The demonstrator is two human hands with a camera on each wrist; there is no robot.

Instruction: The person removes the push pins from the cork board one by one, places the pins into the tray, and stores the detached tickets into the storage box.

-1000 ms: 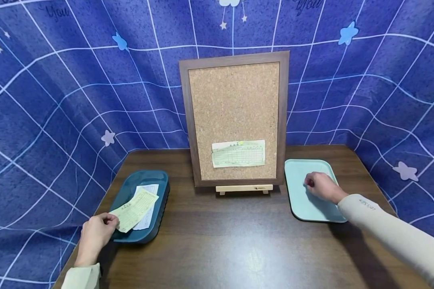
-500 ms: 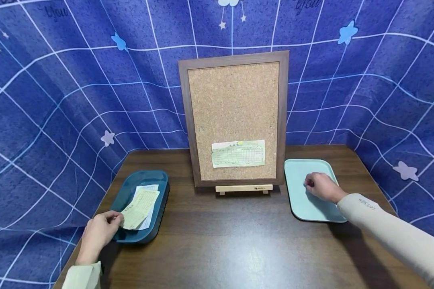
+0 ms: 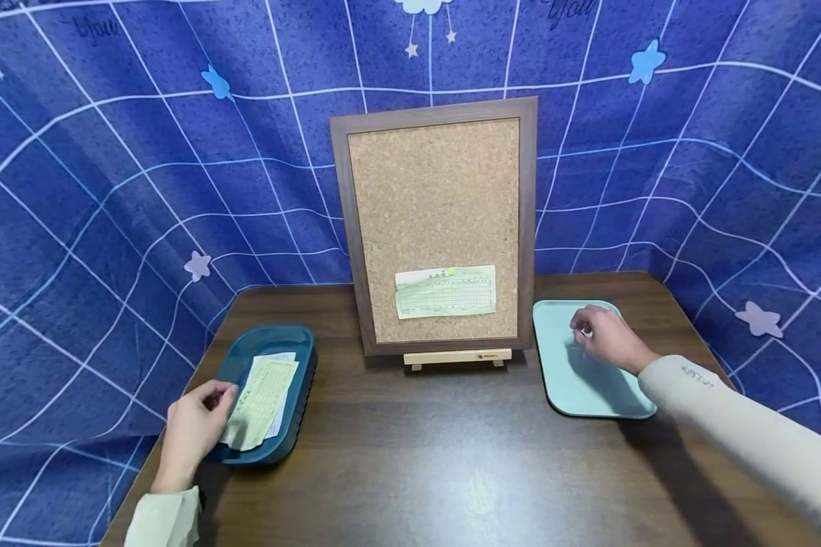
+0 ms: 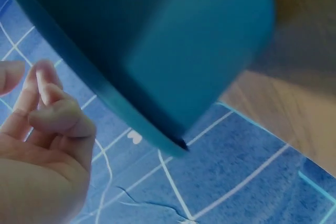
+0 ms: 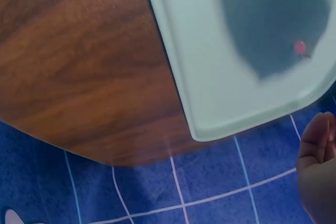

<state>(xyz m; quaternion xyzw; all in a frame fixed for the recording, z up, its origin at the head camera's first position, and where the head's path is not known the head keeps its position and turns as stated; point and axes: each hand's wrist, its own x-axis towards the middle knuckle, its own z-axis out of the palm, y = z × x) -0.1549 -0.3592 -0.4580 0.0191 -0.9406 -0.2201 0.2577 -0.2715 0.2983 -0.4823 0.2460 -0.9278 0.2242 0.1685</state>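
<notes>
My left hand (image 3: pixel 194 425) hovers over the near left edge of the dark teal tray (image 3: pixel 305 380), fingers loosely bent. Just right of it, a pale yellow-green printed slip (image 3: pixel 263 399) lies in this tray on top of a white slip (image 3: pixel 263 363). In the left wrist view the fingers (image 4: pixel 50 100) hold nothing. My right hand (image 3: pixel 609 338) is over the mint-green tray (image 3: pixel 561 380), thumb and fingers brought together; anything tiny between the tips cannot be made out. A pink push pin (image 5: pixel 300 46) lies in that tray.
A framed cork board (image 3: pixel 438 197) leans on a small wooden stand (image 3: pixel 458 357) at the back. One green-and-white printed slip (image 3: pixel 445 292) is fixed low on it by a yellow pin (image 3: pixel 450 271). A blue curtain (image 3: pixel 109 152) surrounds the brown table (image 3: pixel 397 456).
The left hand has let go of the yellow-green slip, which now lies flatter in the teal tray. The right hand has lifted slightly. The head view has shifted a little.
</notes>
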